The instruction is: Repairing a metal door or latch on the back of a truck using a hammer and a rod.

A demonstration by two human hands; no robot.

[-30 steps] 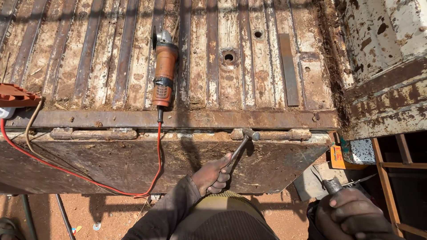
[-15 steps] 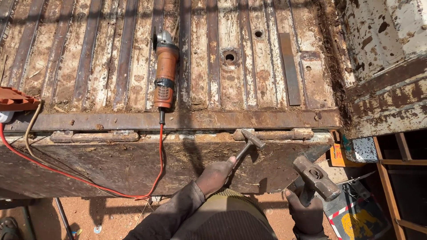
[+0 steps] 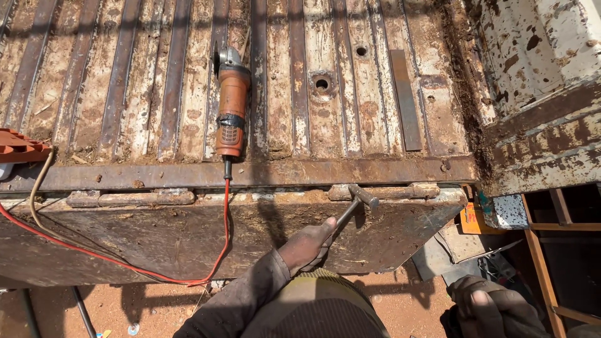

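My left hand, in a dark sleeve, grips the handle of a small hammer. The hammer's head rests against a rusty hinge rod along the top edge of the hanging tailgate. My right hand sits low at the bottom right with its fingers curled; whatever is in it is hidden. An orange angle grinder lies on the ribbed, rusty truck bed, and its red cord loops down over the tailgate.
A flat steel bar lies on the bed at right. An orange object sits at the left edge. Scrap sheets and a rusty metal frame stand at lower right, beside a peeling white side wall. Olive ribbed cloth fills the bottom centre.
My right hand, which held up a heavy hammer half a second ago, has dropped to the bottom edge and that hammer is out of view. The small hammer stays at the hinge.
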